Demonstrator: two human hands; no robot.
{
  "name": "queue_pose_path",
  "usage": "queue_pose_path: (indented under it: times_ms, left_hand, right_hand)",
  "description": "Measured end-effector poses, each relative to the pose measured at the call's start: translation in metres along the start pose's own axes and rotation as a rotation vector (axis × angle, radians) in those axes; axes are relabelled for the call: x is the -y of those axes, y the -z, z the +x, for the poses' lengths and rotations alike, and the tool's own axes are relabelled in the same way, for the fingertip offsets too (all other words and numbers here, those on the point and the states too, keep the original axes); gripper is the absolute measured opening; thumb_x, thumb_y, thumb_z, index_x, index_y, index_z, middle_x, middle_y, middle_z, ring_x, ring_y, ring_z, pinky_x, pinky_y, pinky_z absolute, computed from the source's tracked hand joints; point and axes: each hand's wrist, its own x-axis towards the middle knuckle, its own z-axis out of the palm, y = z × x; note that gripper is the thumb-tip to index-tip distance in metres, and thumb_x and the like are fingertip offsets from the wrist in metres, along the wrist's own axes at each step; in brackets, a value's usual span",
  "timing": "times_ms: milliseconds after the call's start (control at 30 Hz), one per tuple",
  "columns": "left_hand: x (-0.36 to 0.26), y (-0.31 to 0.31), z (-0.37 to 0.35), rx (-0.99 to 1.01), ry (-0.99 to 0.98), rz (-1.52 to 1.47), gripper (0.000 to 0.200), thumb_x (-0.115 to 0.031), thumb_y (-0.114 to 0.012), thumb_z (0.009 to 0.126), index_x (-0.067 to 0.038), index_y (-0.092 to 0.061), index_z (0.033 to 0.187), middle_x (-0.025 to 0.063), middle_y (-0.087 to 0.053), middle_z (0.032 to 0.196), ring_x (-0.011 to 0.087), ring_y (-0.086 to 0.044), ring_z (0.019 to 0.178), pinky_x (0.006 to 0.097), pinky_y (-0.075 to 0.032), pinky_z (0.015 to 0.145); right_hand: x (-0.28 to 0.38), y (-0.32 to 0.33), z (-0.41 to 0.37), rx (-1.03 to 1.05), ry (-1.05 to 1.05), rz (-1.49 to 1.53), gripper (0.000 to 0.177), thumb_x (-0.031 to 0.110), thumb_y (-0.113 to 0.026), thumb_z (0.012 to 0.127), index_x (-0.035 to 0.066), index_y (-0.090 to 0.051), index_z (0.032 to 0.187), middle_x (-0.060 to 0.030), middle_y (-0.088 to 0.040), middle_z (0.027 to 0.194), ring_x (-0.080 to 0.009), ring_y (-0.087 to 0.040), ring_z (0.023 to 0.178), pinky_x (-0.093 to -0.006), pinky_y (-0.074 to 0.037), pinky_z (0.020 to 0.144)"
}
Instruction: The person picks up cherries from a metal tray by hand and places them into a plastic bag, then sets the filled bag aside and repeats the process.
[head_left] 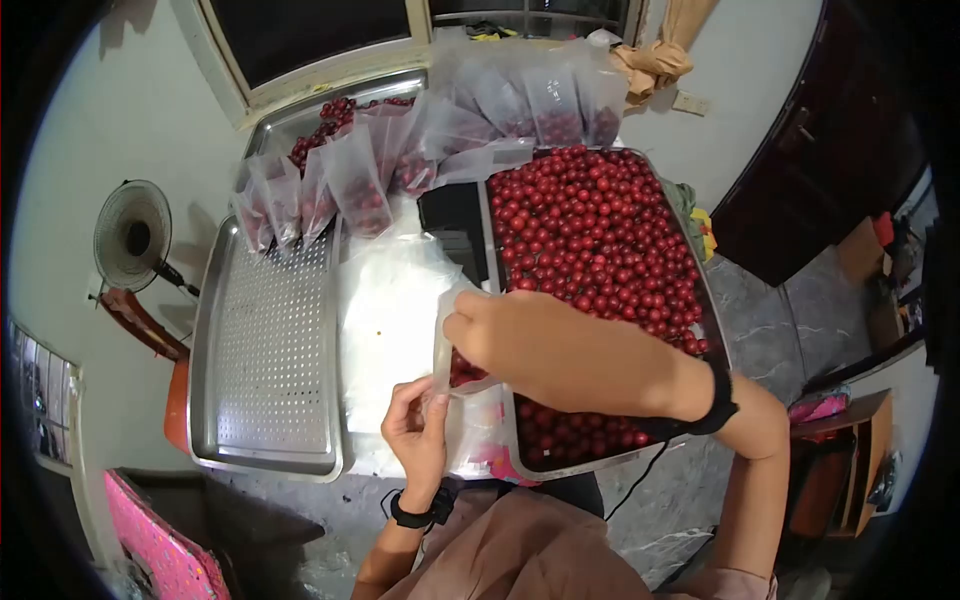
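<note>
A clear plastic bag [469,407] with dark red round fruits in its lower part lies tilted between my two hands. My left hand [418,425] pinches its near edge between thumb and fingers. Curled into a fist, my right hand [485,322] grips the bag's far end, its fingertips mostly hidden behind the knuckles. My right forearm crosses over a large metal tray of glossy red cherry-like fruits [590,225]. Under the left hand's side spreads a white plastic sheet [385,310].
Left of the sheet is a perforated metal tray [265,350]. Several filled plastic bags [360,185] stand along the back, near another tray [275,140] holding fruits. A black object [455,215] sits beside the fruit tray. A fan [135,235] stands at far left.
</note>
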Motion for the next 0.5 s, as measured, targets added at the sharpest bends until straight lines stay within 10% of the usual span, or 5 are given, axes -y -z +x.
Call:
queue_pose_path:
  times_ms: [500]
  left_hand:
    - [0.006,-0.003,-0.008,-0.068,0.005,-0.063,0.013,0.007,-0.066,0.085,-0.002,-0.057,0.089,0.0025,-0.058,0.091,0.0082,-0.054,0.080,0.0212,-0.043,0.071]
  right_hand:
    - [0.001,-0.051,0.053,0.468,-0.304,-0.075,0.019,0.016,-0.075,0.067,0.010,-0.076,0.084,-0.0099,-0.073,0.084,-0.0223,-0.072,0.080,-0.0348,-0.056,0.062]
